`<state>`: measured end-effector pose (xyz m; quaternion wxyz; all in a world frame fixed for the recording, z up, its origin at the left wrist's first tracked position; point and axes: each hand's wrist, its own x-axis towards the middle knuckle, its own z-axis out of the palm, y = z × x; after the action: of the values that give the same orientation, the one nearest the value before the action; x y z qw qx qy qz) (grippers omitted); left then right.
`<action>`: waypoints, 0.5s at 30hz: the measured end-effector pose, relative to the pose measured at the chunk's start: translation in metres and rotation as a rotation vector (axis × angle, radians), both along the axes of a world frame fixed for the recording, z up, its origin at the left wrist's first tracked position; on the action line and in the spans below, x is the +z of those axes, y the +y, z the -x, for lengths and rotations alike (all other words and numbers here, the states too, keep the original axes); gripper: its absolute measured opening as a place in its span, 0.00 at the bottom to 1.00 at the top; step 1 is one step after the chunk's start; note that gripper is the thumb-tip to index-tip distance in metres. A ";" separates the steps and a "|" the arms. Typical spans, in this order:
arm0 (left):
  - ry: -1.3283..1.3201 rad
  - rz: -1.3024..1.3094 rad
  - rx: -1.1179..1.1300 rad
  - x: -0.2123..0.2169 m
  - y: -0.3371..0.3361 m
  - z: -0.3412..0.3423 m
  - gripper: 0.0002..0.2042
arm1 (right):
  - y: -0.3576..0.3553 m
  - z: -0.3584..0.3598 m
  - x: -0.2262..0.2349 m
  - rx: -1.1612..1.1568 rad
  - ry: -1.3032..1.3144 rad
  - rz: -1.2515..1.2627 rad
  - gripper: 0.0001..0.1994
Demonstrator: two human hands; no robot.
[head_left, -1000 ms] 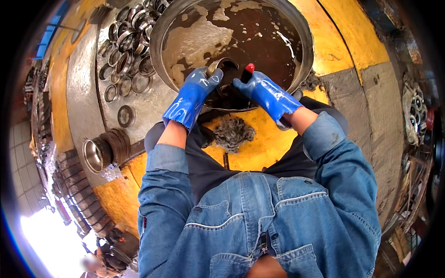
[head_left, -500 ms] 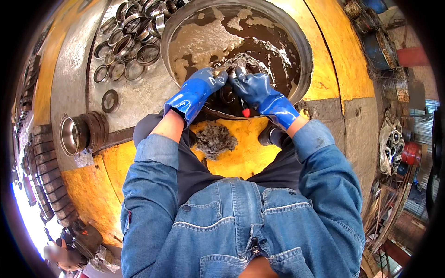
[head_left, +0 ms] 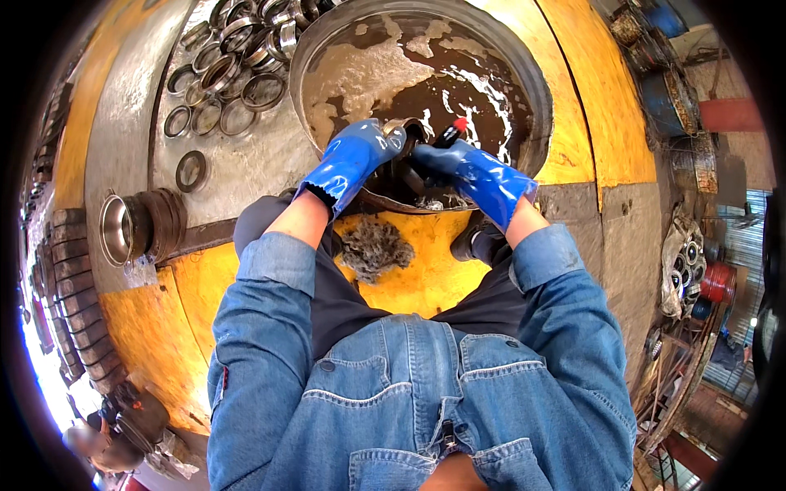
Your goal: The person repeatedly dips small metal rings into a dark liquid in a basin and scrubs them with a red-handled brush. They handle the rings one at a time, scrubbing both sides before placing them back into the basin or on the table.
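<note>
Both my hands wear blue rubber gloves and are close together over the near side of a big round metal basin (head_left: 543,106) of murky brown, foamy water. My left hand (head_left: 360,151) is closed round the side of a metal ring (head_left: 400,124), which is tilted up above the water. In my right hand (head_left: 471,170) is a black-handled tool (head_left: 447,137) with a red end, pointing up and away to the right. Its working end is hidden beside the ring, so its kind does not show.
Left of the basin lie a heap of metal rings (head_left: 221,75) and a flat ring (head_left: 191,171) on a metal sheet. Nearer stand a shiny round housing (head_left: 121,232) and stacked rusty rings (head_left: 169,225). A grey fibrous wad (head_left: 375,249) lies between my feet. Another person (head_left: 110,450) is at lower left.
My right hand has turned: the tool's red end pointed down toward me and now points up and away. The ring shows more clearly in my left hand, and splashing at the hands has settled.
</note>
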<state>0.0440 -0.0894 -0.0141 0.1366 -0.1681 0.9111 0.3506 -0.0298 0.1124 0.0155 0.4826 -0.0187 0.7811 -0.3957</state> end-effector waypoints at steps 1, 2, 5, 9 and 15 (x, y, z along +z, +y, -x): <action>-0.015 0.002 -0.004 0.007 0.001 0.000 0.34 | 0.006 0.001 -0.003 -0.148 -0.100 0.114 0.15; -0.030 0.000 -0.014 0.010 0.003 0.000 0.34 | 0.015 0.003 -0.012 -0.301 -0.199 0.226 0.14; 0.011 0.050 -0.044 0.004 0.005 0.003 0.34 | 0.007 0.021 -0.018 -0.876 -0.509 0.289 0.11; -0.137 0.055 -0.046 0.015 0.009 0.008 0.36 | 0.020 0.023 -0.036 -0.729 -0.478 0.278 0.11; -0.151 0.043 -0.008 0.021 0.002 0.002 0.36 | 0.000 -0.021 0.016 0.208 0.398 -0.240 0.25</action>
<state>0.0417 -0.0870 0.0065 0.2025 -0.1933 0.9062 0.3169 -0.0090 0.1121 0.0312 0.3561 -0.1190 0.8960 -0.2372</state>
